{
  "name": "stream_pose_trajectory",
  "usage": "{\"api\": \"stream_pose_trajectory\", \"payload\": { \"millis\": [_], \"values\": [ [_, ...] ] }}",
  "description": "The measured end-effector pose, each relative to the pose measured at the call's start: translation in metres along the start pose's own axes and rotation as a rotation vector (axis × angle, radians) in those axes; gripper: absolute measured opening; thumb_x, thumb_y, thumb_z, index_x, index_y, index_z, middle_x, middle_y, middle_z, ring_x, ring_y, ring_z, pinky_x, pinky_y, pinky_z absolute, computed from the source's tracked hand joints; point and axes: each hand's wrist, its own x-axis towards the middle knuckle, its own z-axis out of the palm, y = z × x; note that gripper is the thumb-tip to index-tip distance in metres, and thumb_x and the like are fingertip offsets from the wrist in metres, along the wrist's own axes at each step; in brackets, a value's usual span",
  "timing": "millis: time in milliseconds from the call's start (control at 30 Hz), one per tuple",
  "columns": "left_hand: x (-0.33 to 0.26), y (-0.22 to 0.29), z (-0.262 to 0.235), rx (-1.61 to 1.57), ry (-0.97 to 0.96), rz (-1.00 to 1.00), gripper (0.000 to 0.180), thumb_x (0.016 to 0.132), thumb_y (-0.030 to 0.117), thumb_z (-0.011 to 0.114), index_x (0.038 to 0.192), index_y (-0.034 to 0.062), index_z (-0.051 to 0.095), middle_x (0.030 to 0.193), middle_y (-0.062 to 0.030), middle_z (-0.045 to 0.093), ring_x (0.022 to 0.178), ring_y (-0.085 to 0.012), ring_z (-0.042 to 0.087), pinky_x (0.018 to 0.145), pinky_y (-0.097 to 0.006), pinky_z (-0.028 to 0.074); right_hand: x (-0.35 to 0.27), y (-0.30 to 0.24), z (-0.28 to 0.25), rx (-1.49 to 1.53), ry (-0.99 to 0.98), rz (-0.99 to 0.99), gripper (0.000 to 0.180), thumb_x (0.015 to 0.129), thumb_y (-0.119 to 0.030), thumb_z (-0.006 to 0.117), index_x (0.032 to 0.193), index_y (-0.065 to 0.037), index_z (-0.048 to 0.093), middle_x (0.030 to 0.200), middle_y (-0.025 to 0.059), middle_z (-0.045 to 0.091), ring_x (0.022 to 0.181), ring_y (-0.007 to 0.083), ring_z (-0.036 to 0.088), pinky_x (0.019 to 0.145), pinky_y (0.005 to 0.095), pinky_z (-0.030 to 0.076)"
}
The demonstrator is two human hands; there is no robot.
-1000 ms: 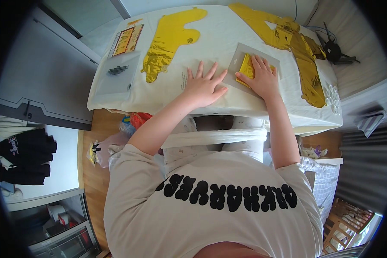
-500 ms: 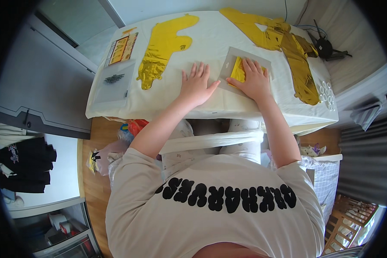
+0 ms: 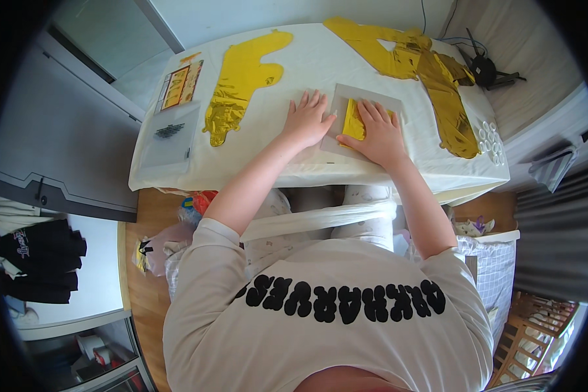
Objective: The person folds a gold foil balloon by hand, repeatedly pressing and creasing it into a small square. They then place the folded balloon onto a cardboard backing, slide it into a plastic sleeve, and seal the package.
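Note:
My right hand (image 3: 377,130) lies flat on a folded gold foil piece (image 3: 352,121) inside a clear plastic sleeve (image 3: 360,95) on the white-covered table (image 3: 294,72). My left hand (image 3: 308,119) presses palm down on the cloth, its fingers spread, touching the sleeve's left edge. A flat gold foil letter balloon (image 3: 242,81) lies to the left of my hands. More gold foil balloons (image 3: 431,72) lie to the right and at the back.
A clear plastic bag with dark small parts (image 3: 165,136) and a printed yellow card (image 3: 179,85) lie at the table's left end. Black cables (image 3: 487,65) sit at the back right. Coloured bags (image 3: 189,209) rest on the wooden floor below.
Both hands have stayed on the sleeve and the cloth. My left hand slid slightly nearer the sleeve. The view shifted a little as my head moved.

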Motion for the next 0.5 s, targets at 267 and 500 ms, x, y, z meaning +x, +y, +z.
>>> {"api": "stream_pose_trajectory", "payload": {
  "millis": [267,500],
  "values": [
    [-0.002,-0.005,0.007,-0.04,0.115,0.094,0.058,0.108,0.038,0.046,0.157,0.0079,0.042,0.167,-0.0142,0.035,0.157,-0.0363,0.025,0.126,-0.058,0.019,-0.011,0.0,-0.009,0.045,-0.015,-0.035,0.104,0.081,-0.079,0.065,0.157,-0.01,0.043,0.163,0.01,0.042,0.154,0.0299,0.032,0.126,0.0533,0.02],
    [-0.015,-0.014,0.003,-0.062,0.088,0.132,0.051,0.109,0.033,0.044,0.154,0.0086,0.046,0.165,-0.0126,0.039,0.155,-0.0376,0.029,0.125,-0.059,0.023,-0.002,0.006,-0.005,0.012,0.009,0.035,0.104,0.081,-0.081,0.063,0.157,-0.012,0.043,0.162,0.0085,0.043,0.153,0.0286,0.035,0.126,0.0544,0.02]
  ]
}}
